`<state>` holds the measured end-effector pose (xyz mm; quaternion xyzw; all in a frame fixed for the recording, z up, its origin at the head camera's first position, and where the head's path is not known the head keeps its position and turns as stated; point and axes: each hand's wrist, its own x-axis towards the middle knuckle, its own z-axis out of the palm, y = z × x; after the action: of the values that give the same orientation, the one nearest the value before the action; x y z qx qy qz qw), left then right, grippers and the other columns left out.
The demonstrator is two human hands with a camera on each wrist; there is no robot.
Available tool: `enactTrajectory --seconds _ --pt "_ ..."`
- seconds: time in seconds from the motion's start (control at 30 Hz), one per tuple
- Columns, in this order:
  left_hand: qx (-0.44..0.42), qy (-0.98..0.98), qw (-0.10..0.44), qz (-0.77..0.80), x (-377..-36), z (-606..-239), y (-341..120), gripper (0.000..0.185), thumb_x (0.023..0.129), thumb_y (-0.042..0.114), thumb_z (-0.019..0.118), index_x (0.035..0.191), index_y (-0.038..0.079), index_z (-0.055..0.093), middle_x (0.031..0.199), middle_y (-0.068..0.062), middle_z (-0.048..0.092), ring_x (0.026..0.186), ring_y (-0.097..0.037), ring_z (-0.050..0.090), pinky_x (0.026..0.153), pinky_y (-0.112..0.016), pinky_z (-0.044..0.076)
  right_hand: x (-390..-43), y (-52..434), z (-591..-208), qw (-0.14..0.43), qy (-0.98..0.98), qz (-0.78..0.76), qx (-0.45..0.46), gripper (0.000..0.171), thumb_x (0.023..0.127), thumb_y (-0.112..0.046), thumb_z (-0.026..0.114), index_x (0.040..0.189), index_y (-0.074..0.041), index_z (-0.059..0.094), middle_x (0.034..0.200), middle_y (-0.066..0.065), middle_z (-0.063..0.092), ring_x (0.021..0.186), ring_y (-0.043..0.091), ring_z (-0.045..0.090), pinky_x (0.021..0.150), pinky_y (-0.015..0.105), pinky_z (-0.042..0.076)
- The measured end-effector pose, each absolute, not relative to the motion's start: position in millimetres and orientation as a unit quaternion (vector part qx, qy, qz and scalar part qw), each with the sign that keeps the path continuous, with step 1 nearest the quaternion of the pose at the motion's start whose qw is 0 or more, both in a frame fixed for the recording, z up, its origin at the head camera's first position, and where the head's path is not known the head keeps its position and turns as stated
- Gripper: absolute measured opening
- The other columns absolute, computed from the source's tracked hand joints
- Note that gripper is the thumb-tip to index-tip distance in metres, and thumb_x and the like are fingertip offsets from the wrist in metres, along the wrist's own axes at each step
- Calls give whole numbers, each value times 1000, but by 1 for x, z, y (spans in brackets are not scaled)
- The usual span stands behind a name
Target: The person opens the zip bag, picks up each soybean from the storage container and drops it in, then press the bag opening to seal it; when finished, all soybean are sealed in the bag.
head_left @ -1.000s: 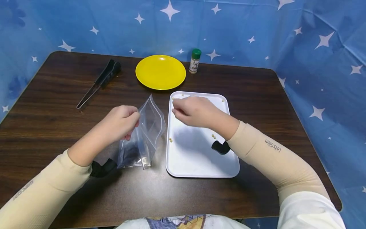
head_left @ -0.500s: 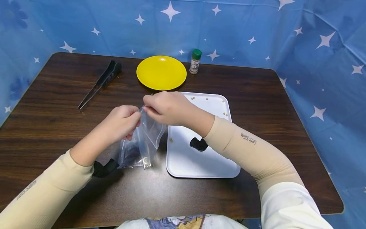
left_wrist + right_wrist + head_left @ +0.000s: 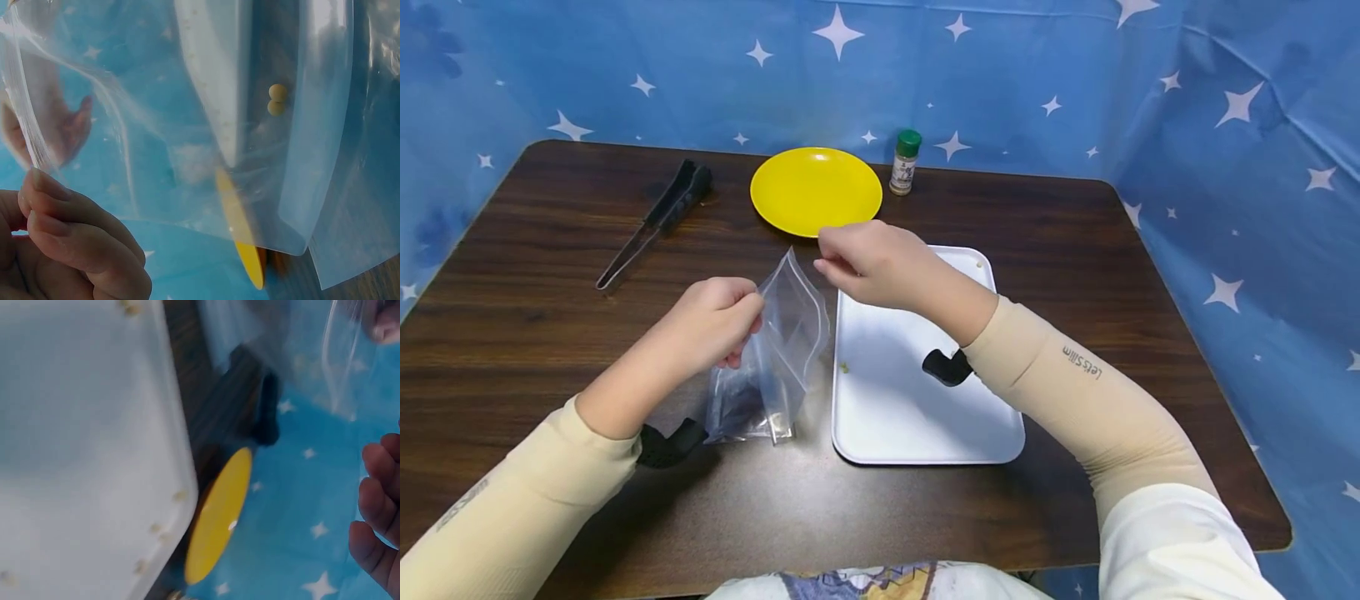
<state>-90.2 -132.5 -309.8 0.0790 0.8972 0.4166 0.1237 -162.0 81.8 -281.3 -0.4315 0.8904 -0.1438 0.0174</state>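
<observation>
Bag [image 3: 778, 350] in L hand [image 3: 715, 321], upright.

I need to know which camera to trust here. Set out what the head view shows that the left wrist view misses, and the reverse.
Only the head view shows the tongs, the spice jar and the right hand hovering over the tray's far corner. Only the left wrist view shows two small beads through the plastic. Both show the left hand pinching the clear bag, the white tray and the yellow plate.

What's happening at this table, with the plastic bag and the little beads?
A person's left hand pinches a clear zip bag by its top edge, holding it upright on the table. The right hand, fingers curled, hovers beside the bag's mouth, above a white tray with a few small yellowish beads.
</observation>
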Motion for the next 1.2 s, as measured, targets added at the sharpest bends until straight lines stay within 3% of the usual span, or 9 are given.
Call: enactTrajectory --seconds 0.2,0.4,0.73,0.97,1.2 --pt "80 895 125 421 -91 -311 -131 29 90 15 31 75 2 52 51 -9 49 47 -29 54 45 -35 47 -170 105 -297 86 904 -148 -392 15 94 -18 53 82 -10 49 67 3 44 62 16 42 57 25 35" --pt "79 893 127 424 -90 -312 -132 29 90 15 31 74 1 51 50 -9 48 46 -29 54 44 -35 47 -169 102 -327 127 885 -128 -429 11 89 -10 59 81 -8 52 67 1 46 65 17 44 61 25 38" --pt "81 895 125 421 -89 -312 -133 29 90 14 31 74 1 51 50 -9 48 47 -30 55 45 -36 47 -154 97 -359 122 858 -113 -487 12 79 2 63 76 -8 59 73 0 56 68 13 51 63 20 42" --pt "79 892 130 426 -89 -313 -134 28 90 14 32 74 1 51 49 -9 48 47 -31 55 45 -36 47 -146 94 -367 139 841 -132 -507 10 78 1 66 79 -8 62 75 0 57 69 11 52 63 17 42" --pt "83 891 126 428 -89 -314 -134 29 91 14 31 74 1 51 49 -9 48 46 -30 55 45 -35 47 -142 93 -373 104 828 -155 -528 13 75 3 65 76 -9 61 73 0 55 67 11 51 61 16 40"
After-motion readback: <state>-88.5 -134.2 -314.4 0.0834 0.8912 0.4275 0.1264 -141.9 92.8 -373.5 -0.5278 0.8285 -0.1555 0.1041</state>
